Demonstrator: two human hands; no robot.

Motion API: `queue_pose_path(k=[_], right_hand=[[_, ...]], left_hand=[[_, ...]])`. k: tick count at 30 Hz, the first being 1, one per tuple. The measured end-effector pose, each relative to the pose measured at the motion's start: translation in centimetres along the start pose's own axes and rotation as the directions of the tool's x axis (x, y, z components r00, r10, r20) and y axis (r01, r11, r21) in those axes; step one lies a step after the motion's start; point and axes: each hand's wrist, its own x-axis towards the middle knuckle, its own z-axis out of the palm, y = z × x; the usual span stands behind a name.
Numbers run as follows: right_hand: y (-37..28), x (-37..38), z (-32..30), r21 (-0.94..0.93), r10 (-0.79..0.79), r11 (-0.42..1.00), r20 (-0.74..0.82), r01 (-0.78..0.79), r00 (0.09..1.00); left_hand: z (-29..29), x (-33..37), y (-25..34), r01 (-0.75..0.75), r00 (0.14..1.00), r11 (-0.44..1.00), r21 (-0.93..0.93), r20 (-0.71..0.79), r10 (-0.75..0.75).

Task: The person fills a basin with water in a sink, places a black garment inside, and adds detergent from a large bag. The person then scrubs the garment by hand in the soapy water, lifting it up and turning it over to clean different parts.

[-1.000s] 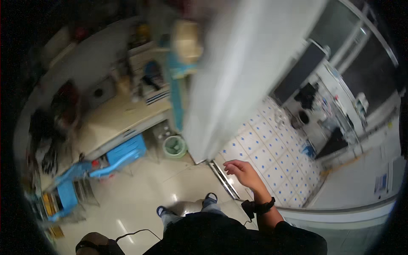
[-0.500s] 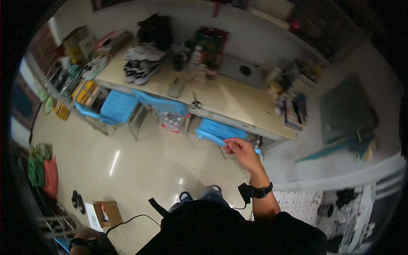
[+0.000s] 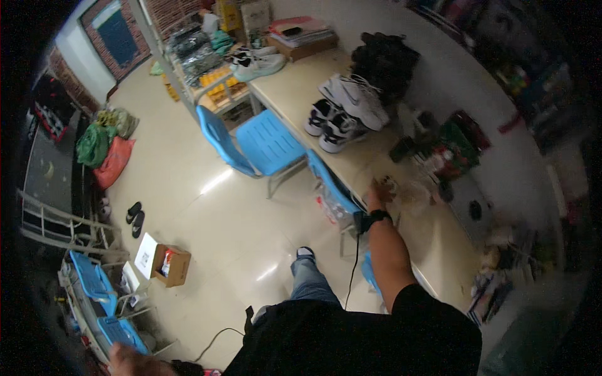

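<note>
My right hand reaches over the edge of the long cream desk, beside the blue chair back. A small white and dark object lies right at its fingertips; blur hides whether the fingers have closed on it. Farther along the desk stand black-and-white sneakers with a white sneaker on top. Down at the lower left edge is my left hand, smeared by motion, away from the desk, its fingers not readable.
A blue chair stands at the desk's far part. On the floor sit an open cardboard box, black slippers and a red bag. A black cable hangs from my right wrist. More blue chairs line the left.
My view has swung left along the desk. My right hand has gone from above the floor by a blue chair to the desk top. My left hand has come into view.
</note>
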Motion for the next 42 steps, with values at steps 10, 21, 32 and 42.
queue_pose_path(k=[10,21,32,42], right_hand=[[-0.2,6.0,1.0,-0.613,-0.087,0.770,0.176,0.178,0.981],[4.4,1.5,-5.5,0.453,-0.097,0.866,-0.264,0.212,0.960],[26.5,-30.4,-11.2,0.876,0.019,-0.481,0.059,-0.043,0.998],[53.6,-55.3,-9.9,0.429,0.516,-0.725,-0.181,0.539,0.837]], left_hand=[[-0.3,-9.1,-12.1,0.753,0.464,-0.062,0.655,-0.596,-0.656],[-8.6,-15.6,-11.3,0.818,0.464,0.074,0.571,-0.578,-0.671],[-12.6,-17.5,-17.0,0.495,0.701,0.625,0.604,0.148,-0.697],[1.1,-18.3,-11.0,0.194,0.545,0.965,0.174,0.799,-0.254]])
